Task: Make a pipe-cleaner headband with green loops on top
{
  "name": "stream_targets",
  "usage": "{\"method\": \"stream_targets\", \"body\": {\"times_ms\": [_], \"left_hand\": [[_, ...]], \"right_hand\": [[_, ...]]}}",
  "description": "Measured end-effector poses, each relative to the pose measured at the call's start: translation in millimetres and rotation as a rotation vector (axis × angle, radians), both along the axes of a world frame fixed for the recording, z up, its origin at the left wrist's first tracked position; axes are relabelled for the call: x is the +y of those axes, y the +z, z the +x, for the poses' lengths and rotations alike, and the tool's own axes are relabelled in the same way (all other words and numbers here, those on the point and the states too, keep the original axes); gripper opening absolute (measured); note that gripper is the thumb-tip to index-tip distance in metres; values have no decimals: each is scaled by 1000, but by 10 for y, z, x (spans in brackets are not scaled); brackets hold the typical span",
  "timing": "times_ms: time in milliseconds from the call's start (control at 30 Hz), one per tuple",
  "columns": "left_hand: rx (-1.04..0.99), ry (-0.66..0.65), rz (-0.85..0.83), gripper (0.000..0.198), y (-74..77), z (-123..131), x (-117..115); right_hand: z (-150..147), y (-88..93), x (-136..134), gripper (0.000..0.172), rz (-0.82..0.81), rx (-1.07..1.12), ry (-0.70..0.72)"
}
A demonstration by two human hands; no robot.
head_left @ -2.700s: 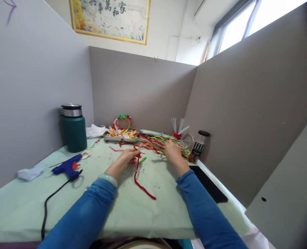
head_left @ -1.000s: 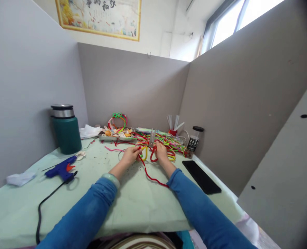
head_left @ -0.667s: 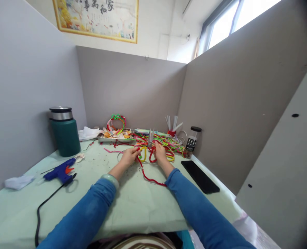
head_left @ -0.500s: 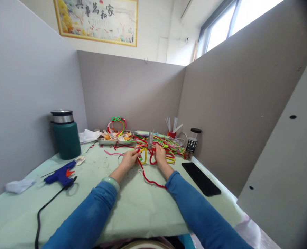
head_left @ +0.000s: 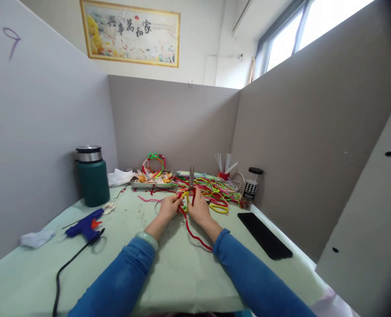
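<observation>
My left hand (head_left: 169, 208) pinches a piece made of red and yellow fuzzy stems. From it a long red fuzzy stem (head_left: 193, 234) trails down and right towards my right sleeve. Close beside it, my right hand (head_left: 199, 208) is closed on scissors (head_left: 191, 178), whose blades point up and away from me. A yellow loop (head_left: 186, 197) shows between the two hands. Just behind my hands lies a heap of red, green, yellow and pink fuzzy stems (head_left: 215, 187).
A green bottle (head_left: 93, 182) and a blue glue gun (head_left: 85, 226) are on the left. At the back stand a tray (head_left: 152, 185) of small pieces and a red holder (head_left: 223, 176). A jar (head_left: 251, 189) and a black phone (head_left: 264, 235) are at the right.
My right hand has moved in closer to my left hand, and the scissor blades look nearly together now. The whole view has shifted slightly.
</observation>
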State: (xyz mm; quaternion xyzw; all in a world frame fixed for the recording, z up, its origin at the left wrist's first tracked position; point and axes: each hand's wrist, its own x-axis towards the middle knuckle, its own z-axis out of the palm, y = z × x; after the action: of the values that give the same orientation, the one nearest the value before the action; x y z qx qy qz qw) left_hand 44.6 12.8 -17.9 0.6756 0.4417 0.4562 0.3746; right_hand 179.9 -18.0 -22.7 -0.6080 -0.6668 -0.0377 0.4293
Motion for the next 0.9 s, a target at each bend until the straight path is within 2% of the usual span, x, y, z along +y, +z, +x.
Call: {"method": "stream_targets", "body": {"times_ms": [133,233,300,367,433,500,633,767,900], "left_hand": [[-87,-99,-48,33,16,36,-15],[-221,-52,-164,39,95,24,-80],[-293,-57,-233,42,149,-12,-124],[-377,-123,-301,42,180,-56,-148],[-467,-203,-357,38,186,-93,-149],[-549,-240,-382,31,182,-113,-140],[-673,-260,-372,23,193,-108,-155],[-743,-365,-358,24,210,-62,-190],[-738,-393,-340,28,195,-10,-180]], "right_hand": [[79,20,93,56,65,208,103],[135,87,99,49,121,390,102],[140,119,84,45,53,610,172],[122,130,56,43,-71,827,296],[92,127,16,41,-176,950,415],[60,125,-31,39,-233,969,478],[-8,144,-109,37,-295,944,509],[-103,164,-143,39,-284,949,550],[-191,147,-148,39,-300,1015,591]]}}
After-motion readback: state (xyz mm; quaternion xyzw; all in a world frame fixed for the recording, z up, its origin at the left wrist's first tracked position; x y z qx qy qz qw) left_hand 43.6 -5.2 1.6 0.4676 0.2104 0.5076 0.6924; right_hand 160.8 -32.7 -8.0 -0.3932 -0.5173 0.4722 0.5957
